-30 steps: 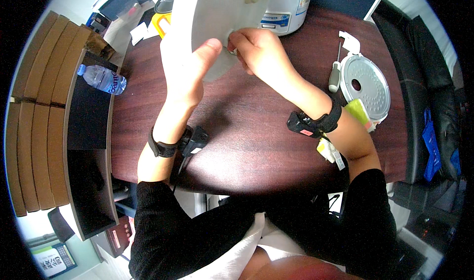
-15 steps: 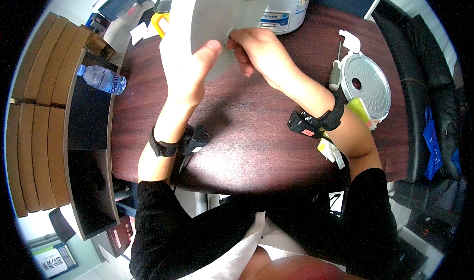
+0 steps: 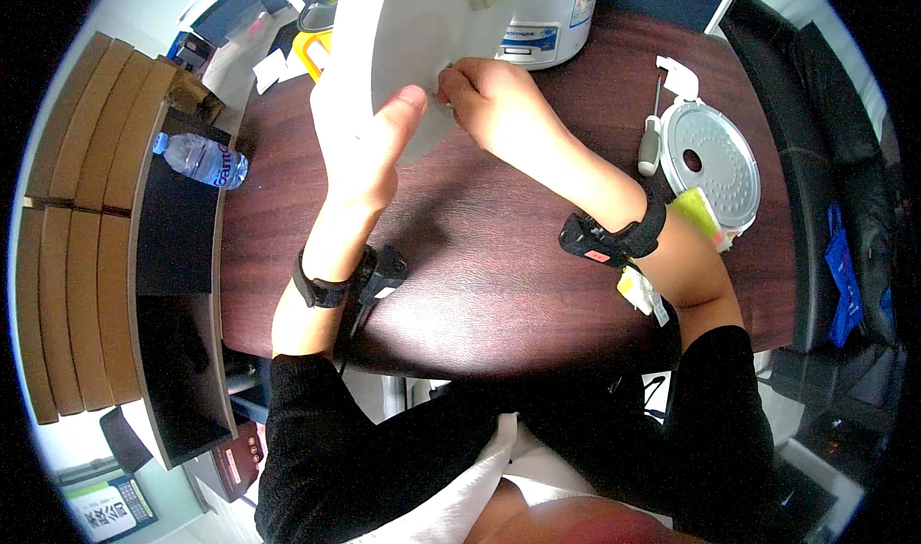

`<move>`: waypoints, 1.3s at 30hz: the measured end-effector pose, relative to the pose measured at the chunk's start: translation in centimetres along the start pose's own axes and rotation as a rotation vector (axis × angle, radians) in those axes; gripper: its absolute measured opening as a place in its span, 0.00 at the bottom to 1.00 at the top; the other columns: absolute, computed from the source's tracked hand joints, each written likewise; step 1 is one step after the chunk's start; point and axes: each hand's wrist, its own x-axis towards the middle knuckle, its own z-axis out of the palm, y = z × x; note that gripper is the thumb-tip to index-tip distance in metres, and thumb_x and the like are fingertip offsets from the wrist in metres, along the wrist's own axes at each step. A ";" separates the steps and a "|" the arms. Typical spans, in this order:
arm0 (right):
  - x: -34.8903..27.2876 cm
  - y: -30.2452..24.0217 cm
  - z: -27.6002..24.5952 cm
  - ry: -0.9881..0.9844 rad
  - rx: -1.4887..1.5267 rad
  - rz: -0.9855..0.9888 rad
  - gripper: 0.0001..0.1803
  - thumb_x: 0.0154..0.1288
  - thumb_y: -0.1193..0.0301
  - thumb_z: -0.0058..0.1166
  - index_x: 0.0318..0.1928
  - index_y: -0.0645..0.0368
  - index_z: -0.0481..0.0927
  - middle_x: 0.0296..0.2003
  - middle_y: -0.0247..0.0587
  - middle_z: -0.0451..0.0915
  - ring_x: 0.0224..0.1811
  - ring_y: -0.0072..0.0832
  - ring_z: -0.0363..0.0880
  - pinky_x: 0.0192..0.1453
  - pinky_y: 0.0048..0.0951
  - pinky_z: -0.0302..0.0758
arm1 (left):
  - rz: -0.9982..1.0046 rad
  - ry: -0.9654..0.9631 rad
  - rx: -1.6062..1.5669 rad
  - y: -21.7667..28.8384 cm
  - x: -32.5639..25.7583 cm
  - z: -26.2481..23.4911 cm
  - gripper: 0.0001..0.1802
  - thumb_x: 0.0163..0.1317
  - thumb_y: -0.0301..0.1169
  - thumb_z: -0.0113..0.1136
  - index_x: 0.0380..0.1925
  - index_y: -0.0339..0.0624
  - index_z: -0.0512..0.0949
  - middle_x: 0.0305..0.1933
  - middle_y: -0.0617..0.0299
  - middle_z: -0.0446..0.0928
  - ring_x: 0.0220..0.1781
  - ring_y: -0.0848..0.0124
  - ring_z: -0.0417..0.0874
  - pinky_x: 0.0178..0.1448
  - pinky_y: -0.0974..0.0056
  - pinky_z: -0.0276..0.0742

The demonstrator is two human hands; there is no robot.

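Note:
A large white rounded plastic part (image 3: 408, 59), likely a lid, is held up on edge over the table. My left hand (image 3: 369, 131) grips its left side, thumb on the near face and the other fingers hidden behind. The fingers of my right hand (image 3: 489, 98) are pinched together against its inner face; whatever they hold there is too small to make out. Behind the part stands a white rice cooker body (image 3: 561, 16), partly covered by it. On the right lie a grey perforated round lid plate (image 3: 720, 165) and a screwdriver (image 3: 649, 146) with a grey-green handle.
A green-yellow cloth or sponge (image 3: 698, 210) touches the lid plate. A crumpled white and yellow wrapper (image 3: 641, 293) lies near my right forearm. At the table's left edge a water bottle (image 3: 203, 158) lies on its side. An orange-handled item (image 3: 313, 50) and paper scraps (image 3: 273, 70) sit at the far left.
My right hand's fingers have closed in and straightened against the white part's inner face, where they were curled and slightly apart. The left hand keeps its grip almost unmoved.

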 end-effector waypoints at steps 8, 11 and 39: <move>0.8 0.0 -2.1 -0.432 1.333 0.691 0.11 0.69 0.68 0.38 0.30 0.57 0.69 0.14 0.22 0.56 0.10 0.13 0.51 0.14 0.16 0.55 | 0.102 0.020 0.114 0.0 -0.3 0.6 0.23 0.40 0.29 0.58 0.41 0.31 0.73 0.36 0.56 0.74 0.36 0.68 0.74 0.44 0.66 0.71; 0.2 -0.9 -1.9 -0.344 1.163 0.607 0.11 0.69 0.68 0.38 0.31 0.58 0.70 0.13 0.22 0.59 0.09 0.14 0.55 0.13 0.17 0.56 | 0.101 0.028 0.089 -0.1 -0.2 0.6 0.22 0.40 0.29 0.58 0.40 0.32 0.73 0.35 0.57 0.74 0.37 0.69 0.73 0.44 0.66 0.70; -0.6 -3.7 -3.9 -0.307 0.907 0.323 0.12 0.70 0.65 0.40 0.34 0.61 0.71 0.14 0.24 0.56 0.10 0.16 0.54 0.15 0.20 0.54 | -0.140 0.064 -0.141 0.9 1.0 -1.4 0.30 0.49 0.36 0.54 0.53 0.33 0.66 0.46 0.52 0.72 0.46 0.62 0.73 0.50 0.62 0.69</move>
